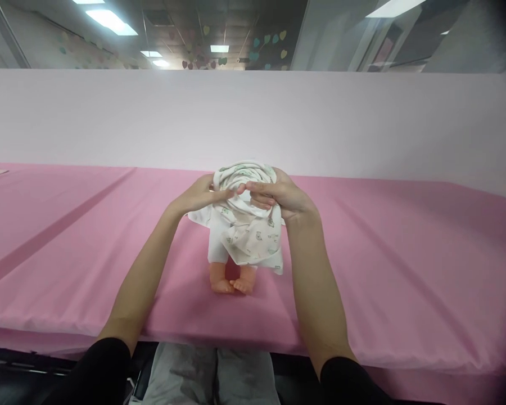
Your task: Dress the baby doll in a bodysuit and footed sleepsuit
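Risk, judged from the present layout: the white printed cotton garment (pixel 247 225) is bunched in a thick roll around the upper part of the small plastic baby doll (pixel 231 264), covering the head entirely; if the roll is drawn unevenly, the cloth may snag on the hidden head or arms; the doll lies on the smooth pink padded table cover (pixel 405 270) with nothing bracing it, so a one-sided pull may slide or twist it toward the near edge; the loose hem hanging at the doll's right flank may also catch under the body

Left hand (pixel 200 194): fingers nearly straight and extended, tips laid against the left side of the rolled cloth; it presses and pinches lightly rather than forming a fist; the thumb is partly hidden, so the exact grasp cannot be determined

Right hand (pixel 280 197): fingers curled around the right side of the roll, closed on the cloth; forefinger extended to meet the left fingertips at the centre

Doll position: centre of the table, bare feet (pixel 233 286) toward the person
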`<move>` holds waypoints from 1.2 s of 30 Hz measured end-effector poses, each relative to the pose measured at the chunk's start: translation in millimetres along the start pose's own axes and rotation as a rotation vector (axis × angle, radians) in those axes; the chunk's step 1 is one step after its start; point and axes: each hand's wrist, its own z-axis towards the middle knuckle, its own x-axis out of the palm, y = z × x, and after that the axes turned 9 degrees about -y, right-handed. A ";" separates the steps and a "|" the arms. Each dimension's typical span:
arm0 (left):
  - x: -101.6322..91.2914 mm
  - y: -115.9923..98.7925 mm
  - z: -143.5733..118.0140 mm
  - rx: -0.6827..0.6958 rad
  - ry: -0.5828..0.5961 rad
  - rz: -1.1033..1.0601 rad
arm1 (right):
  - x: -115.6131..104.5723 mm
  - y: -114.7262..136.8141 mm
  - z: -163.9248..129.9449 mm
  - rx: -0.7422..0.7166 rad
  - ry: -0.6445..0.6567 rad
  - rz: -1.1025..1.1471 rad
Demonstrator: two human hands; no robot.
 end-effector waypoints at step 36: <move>42.3 71.5 -4.0 0.292 -0.460 0.068 | -46.5 40.0 -45.9 -0.015 0.135 -0.386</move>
